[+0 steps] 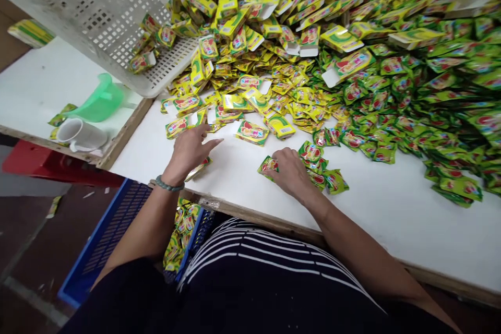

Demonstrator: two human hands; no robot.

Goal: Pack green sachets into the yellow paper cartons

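Packet (268, 166): it is in the right hand (290, 172), pinched between thumb and fingers, just over or on the bench (235, 182); to the left, a cup (74, 133) stands well apart from the left hand (190, 147); the left hand is open, its thumb spread from the fingers, and whether these touch the boxes (177, 128) just beyond them I cannot tell; a box (201, 168) lies below that palm, so the wrist is best lifted clear rather than dragged; the stretch between both hands gives good working room; the right hand's pinch should stay light and near the edge, as the wrapper looks apt to crease; loose packets (312, 151) lie just right of that hand, some beside its wrist, so raising it before any sideways move would disturb them least; the heap (395, 78) spreads farther right and beyond, best kept from the forearm.
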